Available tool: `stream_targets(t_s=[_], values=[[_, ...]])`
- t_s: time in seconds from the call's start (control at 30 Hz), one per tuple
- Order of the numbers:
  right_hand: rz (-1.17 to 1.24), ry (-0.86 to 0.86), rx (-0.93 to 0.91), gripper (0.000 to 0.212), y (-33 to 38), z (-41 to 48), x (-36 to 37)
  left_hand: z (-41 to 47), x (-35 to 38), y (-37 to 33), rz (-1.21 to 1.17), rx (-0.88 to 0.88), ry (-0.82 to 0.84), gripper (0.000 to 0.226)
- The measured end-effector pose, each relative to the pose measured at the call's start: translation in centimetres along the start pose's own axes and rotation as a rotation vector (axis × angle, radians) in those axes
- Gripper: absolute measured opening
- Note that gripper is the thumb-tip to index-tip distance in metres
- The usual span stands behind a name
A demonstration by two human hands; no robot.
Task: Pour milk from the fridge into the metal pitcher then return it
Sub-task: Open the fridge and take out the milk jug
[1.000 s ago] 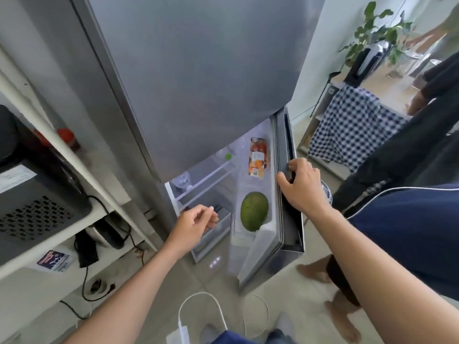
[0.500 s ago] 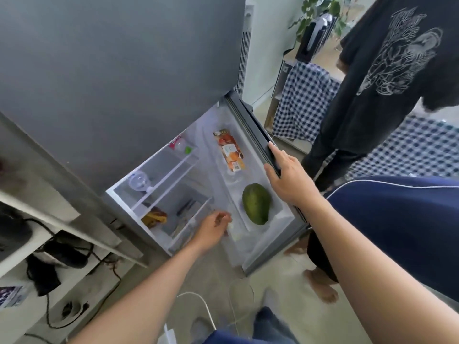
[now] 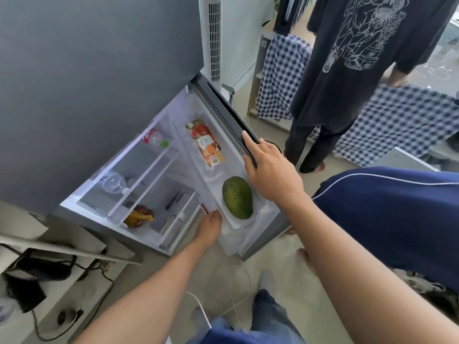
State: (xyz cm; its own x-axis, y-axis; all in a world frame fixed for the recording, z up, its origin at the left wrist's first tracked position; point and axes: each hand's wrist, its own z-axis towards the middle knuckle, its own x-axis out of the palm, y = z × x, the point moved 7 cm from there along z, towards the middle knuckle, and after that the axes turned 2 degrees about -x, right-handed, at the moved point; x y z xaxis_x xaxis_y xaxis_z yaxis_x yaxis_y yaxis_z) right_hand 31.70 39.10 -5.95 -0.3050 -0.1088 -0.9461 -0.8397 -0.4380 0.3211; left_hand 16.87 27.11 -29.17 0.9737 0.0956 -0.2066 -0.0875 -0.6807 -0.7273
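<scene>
The grey fridge's lower door (image 3: 224, 109) stands open. My right hand (image 3: 270, 170) grips the door's outer edge. My left hand (image 3: 208, 228) reaches low between the door bins and the bottom shelves; its fingers are hidden, so I cannot tell what they touch. A carton with orange fruit pictures (image 3: 206, 142) and a green mango (image 3: 237, 197) lie in the door bin. I cannot pick out any milk container, and the metal pitcher is not in view.
Inside are a red-labelled bottle (image 3: 154, 139), a clear bottle (image 3: 114, 182) and yellow-red fruit (image 3: 139, 216). Another person in a black shirt (image 3: 347, 58) stands right of the door by checked cloths (image 3: 397, 125). A shelf unit with cables (image 3: 49, 269) flanks the left. A white cable (image 3: 238, 281) lies on the floor.
The door has swung wider open under my right hand. My left hand has moved down and in toward the bottom of the door bins. My view has tilted down and right.
</scene>
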Motion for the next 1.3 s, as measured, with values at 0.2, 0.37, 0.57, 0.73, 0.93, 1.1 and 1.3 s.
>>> stream_targets(t_s=[0.2,0.37,0.57,0.73,0.93,1.1,1.3], values=[[-0.036,-0.011,-0.008,0.064,-0.1,0.1,-0.1,1.5,-0.2,0.4,-0.3,-0.061,0.054,0.052],[-0.024,-0.027,-0.022,0.064,-0.4,0.2,-0.4,1.0,-1.7,0.8,-0.512,-0.061,-0.026,0.036],[-0.018,-0.033,-0.018,0.064,-0.4,0.2,-0.4,0.9,-3.5,1.1,-0.622,-0.048,-0.14,0.032],[0.01,-0.039,0.003,0.064,0.8,-0.1,-0.1,-0.1,-2.9,2.8,-0.804,-0.103,-0.284,0.039],[0.024,-0.054,0.014,0.064,2.1,-0.4,0.4,0.3,-3.3,5.6,-1.074,-0.214,-0.394,0.033],[-0.002,-0.04,0.017,0.064,2.1,-0.3,0.5,-1.2,-5.7,4.9,-1.041,-0.148,-0.434,0.032],[-0.027,-0.03,0.01,0.063,1.6,-0.2,0.2,-3.0,-9.9,4.1,-0.737,-0.153,-0.452,0.058]])
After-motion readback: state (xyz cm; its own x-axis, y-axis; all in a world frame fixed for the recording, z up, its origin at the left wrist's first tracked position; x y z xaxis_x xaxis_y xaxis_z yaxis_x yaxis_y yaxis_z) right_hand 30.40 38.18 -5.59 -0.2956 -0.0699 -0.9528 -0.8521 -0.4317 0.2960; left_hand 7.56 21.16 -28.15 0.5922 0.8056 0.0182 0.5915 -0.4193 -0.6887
